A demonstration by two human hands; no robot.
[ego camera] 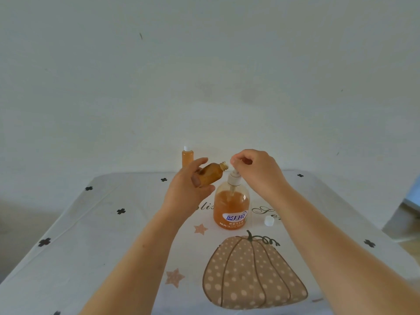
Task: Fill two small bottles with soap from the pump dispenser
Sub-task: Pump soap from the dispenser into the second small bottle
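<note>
novice: how will that small amber plastic bottle (pixel 212 176) handle, the uncapped one in the left hand (pixel 188 189)?

mentor: light, i'd judge, and a little soft in the wall, so a hard squeeze could push soap out of the open neck. any soap on the outside would make it slippery. the belly is the place to hold it, and that is where it is held: thumb across the near side, fingers curled round the back. it hangs in the air, tilted, neck up and to the right, just beside the spout. how full it is i cannot tell.

novice: and the right hand (pixel 256 171)?

mentor: it reaches over the round clear pump dispenser of orange soap (pixel 231 208), wrist raised, fingers curled down and closed on the white pump head (pixel 233 178). the dispenser stands on the white pumpkin-print tablecloth (pixel 113 246), heavy enough, i think, to sit steady under a press. both bare forearms stretch forward.

novice: the other bottle?

mentor: the second small amber bottle with a white cap (pixel 187 156) stands upright at the far edge, behind the left hand. a loose white screw cap (pixel 268 221) lies right of the dispenser.
</note>
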